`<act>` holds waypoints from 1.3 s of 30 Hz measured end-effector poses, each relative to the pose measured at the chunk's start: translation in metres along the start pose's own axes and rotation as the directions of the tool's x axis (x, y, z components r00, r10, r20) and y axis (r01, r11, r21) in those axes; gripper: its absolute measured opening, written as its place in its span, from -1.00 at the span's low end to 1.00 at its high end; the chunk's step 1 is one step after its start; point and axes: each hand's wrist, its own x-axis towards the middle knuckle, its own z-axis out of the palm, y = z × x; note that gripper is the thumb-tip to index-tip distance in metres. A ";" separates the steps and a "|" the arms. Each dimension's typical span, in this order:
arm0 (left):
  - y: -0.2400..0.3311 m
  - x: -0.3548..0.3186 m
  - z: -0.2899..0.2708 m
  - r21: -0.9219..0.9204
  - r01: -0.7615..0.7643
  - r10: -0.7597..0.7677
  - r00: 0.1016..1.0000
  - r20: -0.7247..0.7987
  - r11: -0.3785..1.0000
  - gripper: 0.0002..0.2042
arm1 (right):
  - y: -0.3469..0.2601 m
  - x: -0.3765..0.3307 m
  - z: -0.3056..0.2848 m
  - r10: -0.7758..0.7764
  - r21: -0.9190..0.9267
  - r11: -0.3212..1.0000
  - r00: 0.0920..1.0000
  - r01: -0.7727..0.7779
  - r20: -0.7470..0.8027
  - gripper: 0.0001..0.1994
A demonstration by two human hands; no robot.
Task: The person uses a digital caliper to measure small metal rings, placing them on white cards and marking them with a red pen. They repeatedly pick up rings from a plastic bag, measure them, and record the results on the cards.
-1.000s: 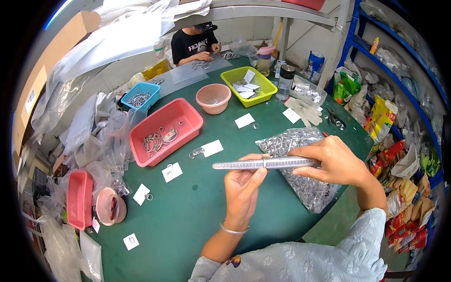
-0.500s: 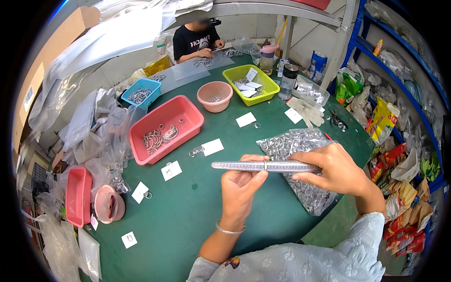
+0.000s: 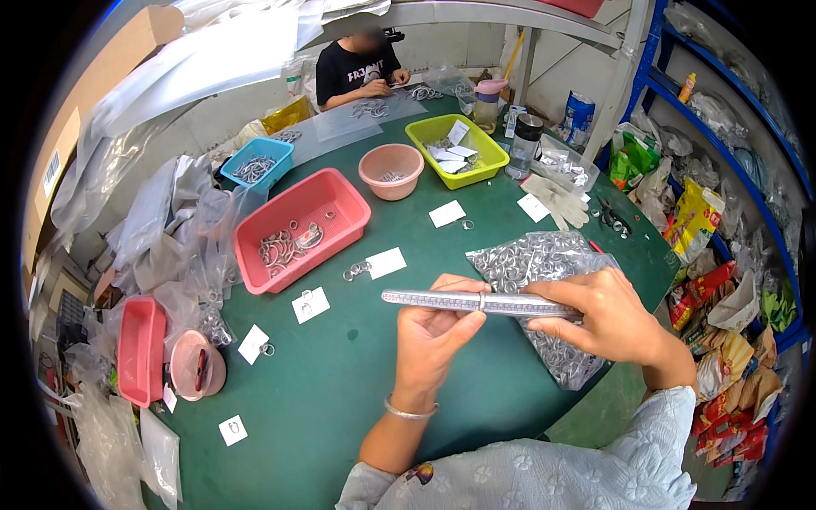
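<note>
Hands at a crowded green table [image 3: 357,399] hold a long, slim metal sizing stick [image 3: 476,302] level above the surface, a small ring [image 3: 482,300] slipped onto it near the middle. The left hand [image 3: 433,327] is closed around the stick from below, thumb reaching up toward the ring, a thin bangle [image 3: 408,412] at the wrist; the right hand [image 3: 608,319] pinches the stick's thicker end between thumb and fingers. Just beneath the right hand lies a clear plastic bag of rings [image 3: 544,272], resting on the table.

Rigid and likely light, the stick looks smooth enough to turn or slide in the grip, so taking it at both ends, as here, seems the steadier hold. The ring appears tiny and hard, free to slip along the taper, and is probably best nudged with a thumb tip rather than squeezed. The bag looks soft and shifting, its contents loose.

Small white cards [image 3: 387,262], some with rings beside them, dot the table to the left. Further off stand a red tray [image 3: 302,225] holding metal rings, a blue tray [image 3: 257,161], a pink bowl [image 3: 391,168] and a yellow-green tray [image 3: 459,149]. Another person [image 3: 357,68] in a dark shirt works at the far side
</note>
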 end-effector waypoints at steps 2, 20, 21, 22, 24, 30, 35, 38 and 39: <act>0.001 0.001 -0.001 0.019 -0.007 0.006 1.000 0.012 1.000 -0.73 | -0.002 -0.001 0.000 0.002 -0.006 1.000 1.000 -0.002 -0.003 -0.69; 0.000 0.003 -0.008 -0.057 0.047 -0.045 0.999 0.027 0.997 -0.71 | -0.004 0.002 0.008 0.043 0.049 0.998 0.999 -0.042 -0.006 -0.70; 0.001 0.003 -0.007 -0.071 0.044 -0.042 0.999 0.026 0.997 -0.73 | -0.004 0.003 0.009 0.042 0.054 0.998 0.999 -0.041 -0.007 -0.70; 0.003 0.004 -0.006 -0.084 0.041 -0.040 0.999 0.024 0.996 -0.74 | -0.003 0.003 0.010 0.041 0.060 0.997 0.999 -0.040 -0.009 -0.70; 0.003 0.004 -0.006 -0.088 0.037 -0.035 0.999 0.023 0.995 -0.74 | -0.003 0.003 0.011 0.042 0.070 0.997 0.999 -0.041 -0.012 -0.69; -0.002 0.003 -0.010 -0.078 0.034 -0.032 0.999 0.024 0.996 -0.73 | -0.001 0.004 0.013 0.055 0.086 0.995 0.998 -0.054 -0.008 -0.68; -0.005 0.004 -0.011 -0.100 0.028 -0.025 0.999 0.027 0.995 -0.73 | 0.000 0.005 0.016 0.072 0.112 0.991 0.997 -0.070 -0.012 -0.69; -0.007 0.004 -0.012 -0.097 0.039 -0.038 0.999 0.014 0.994 -0.73 | 0.002 0.005 0.017 0.072 0.124 0.990 0.997 -0.068 -0.022 -0.69; -0.008 0.004 -0.012 -0.101 0.041 -0.041 0.999 0.004 0.994 -0.73 | 0.003 0.006 0.018 0.075 0.128 0.989 0.997 -0.071 -0.020 -0.69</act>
